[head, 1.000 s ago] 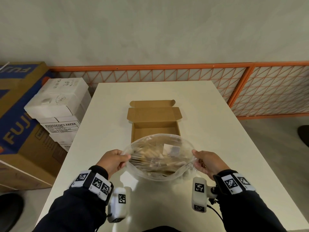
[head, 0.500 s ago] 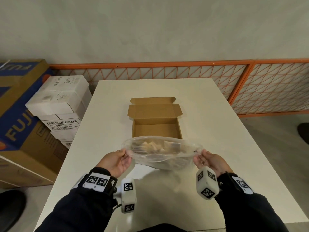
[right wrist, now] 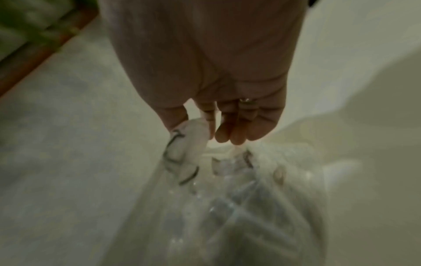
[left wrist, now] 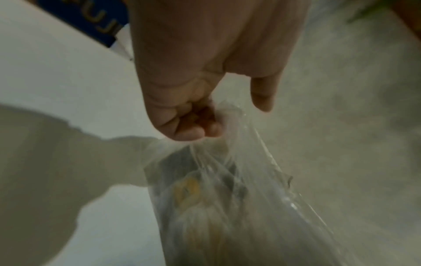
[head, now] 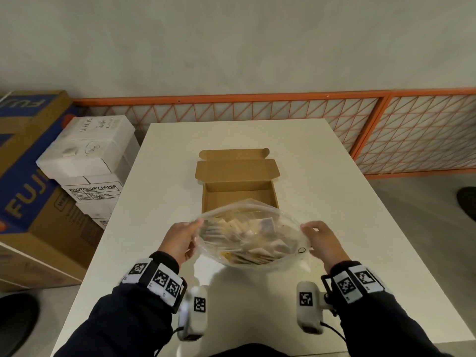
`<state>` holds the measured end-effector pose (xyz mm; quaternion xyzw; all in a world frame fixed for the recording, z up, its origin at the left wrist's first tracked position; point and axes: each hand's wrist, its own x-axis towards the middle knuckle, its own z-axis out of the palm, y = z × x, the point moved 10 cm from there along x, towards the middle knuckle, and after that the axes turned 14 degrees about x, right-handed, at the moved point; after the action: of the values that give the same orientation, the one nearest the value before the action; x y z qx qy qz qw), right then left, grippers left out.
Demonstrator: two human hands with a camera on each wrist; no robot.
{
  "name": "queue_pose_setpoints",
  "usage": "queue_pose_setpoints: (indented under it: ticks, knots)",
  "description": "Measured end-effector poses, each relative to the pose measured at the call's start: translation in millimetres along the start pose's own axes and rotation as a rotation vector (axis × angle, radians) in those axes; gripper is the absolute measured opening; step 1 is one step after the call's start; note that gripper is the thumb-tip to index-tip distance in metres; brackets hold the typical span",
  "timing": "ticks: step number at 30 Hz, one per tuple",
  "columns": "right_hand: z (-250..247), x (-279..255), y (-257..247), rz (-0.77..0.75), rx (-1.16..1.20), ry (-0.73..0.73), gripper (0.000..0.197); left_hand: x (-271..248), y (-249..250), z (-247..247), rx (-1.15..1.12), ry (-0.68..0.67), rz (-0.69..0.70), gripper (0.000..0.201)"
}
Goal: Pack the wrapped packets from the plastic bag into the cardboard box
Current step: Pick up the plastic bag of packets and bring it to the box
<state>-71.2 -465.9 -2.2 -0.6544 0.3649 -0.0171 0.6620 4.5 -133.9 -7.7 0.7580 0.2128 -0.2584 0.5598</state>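
my left hand (head: pixel 181 239) and right hand (head: pixel 323 242) each pinch the bag (head: pixel 247 235) rim, spreading its mouth before the empty box (head: pixel 239 197) so i can reach the packets (head: pixel 244 234) inside.

Left hand (head: pixel 180 240) and right hand (head: pixel 322 242) are raised side by side, fingers (left wrist: pixel 189 129) pinching the bag (head: pixel 247 235) rim.

"FUJ" shows on the brown-and-blue carton (head: pixel 23 186); "PHOTOCOPY PAPER" on a white box (head: pixel 94 190).
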Motion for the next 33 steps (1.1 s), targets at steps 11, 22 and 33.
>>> queue_pose_setpoints:
  ticks: [11,22,33]
  knots:
    - [84.3,6.3,-63.8,-0.369,-0.819,-0.343,0.022,-18.6,-15.0,30.1,0.499,-0.158,-0.078,0.026]
    - [115.4,-5.0,-74.7,-0.306,-0.953,-0.487,0.021,-37.5,-0.4,27.6,0.710,-0.293,0.023,0.040]
    - [200.0,-74.2,-77.4,-0.217,-0.446,-0.757,0.026,-5.4,95.8,-111.8,0.891,0.145,0.201,0.032]
